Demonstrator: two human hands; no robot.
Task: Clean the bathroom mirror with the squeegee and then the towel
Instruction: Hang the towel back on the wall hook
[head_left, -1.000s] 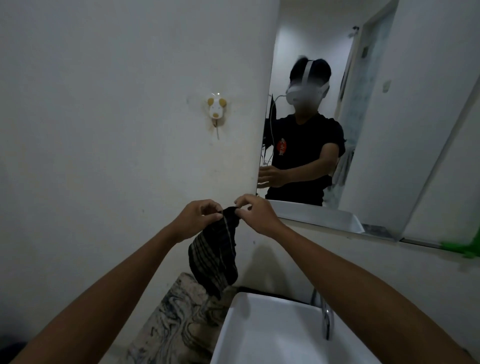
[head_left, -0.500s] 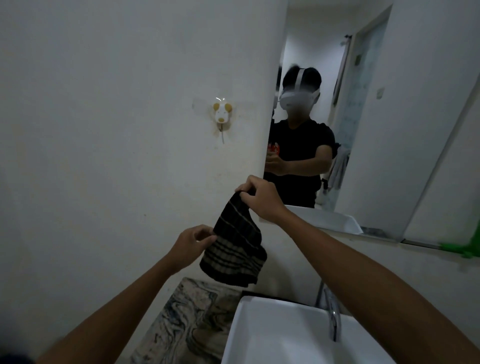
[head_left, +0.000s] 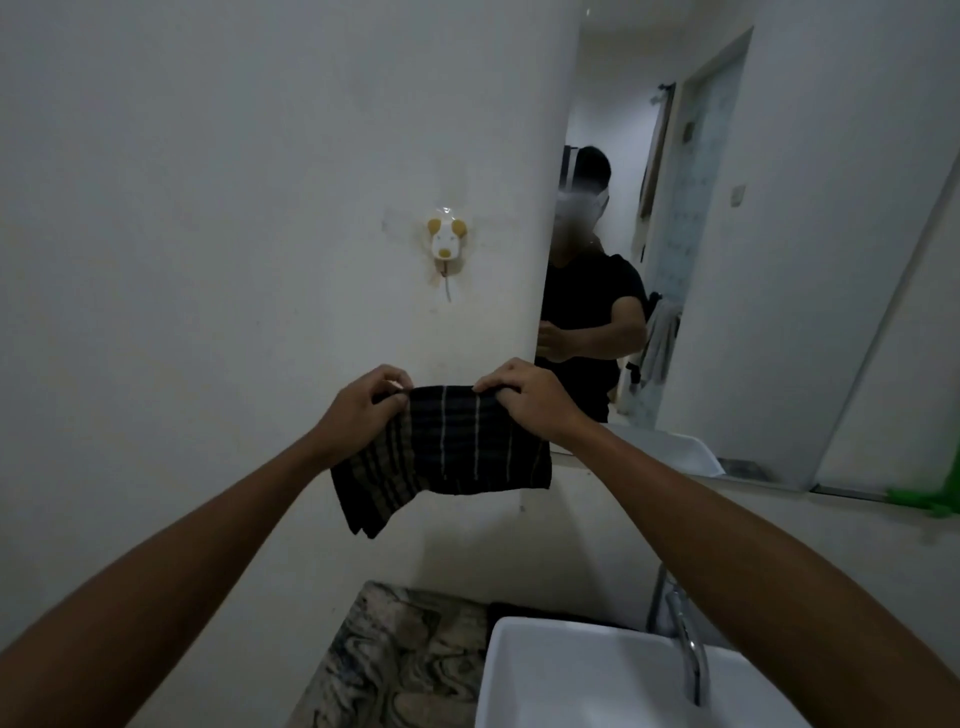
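- Here, the left hand (head_left: 363, 410) and the right hand (head_left: 530, 402) each pinch an upper corner of the dark striped towel (head_left: 447, 457), fingers curled tight on the cloth, stretching its top edge flat between them.
- The towel hangs in the air just left of the mirror (head_left: 727, 260), apart from the glass, above the marbled counter (head_left: 405, 660) and white sink (head_left: 582, 675).
- Judging by that, the towel stage is only being readied (no wiping contact yet); the squeegee is not clearly in view, though something green (head_left: 924, 501) rests at the mirror's lower right.
- A dog-shaped hook (head_left: 445, 240) sits on the wall.
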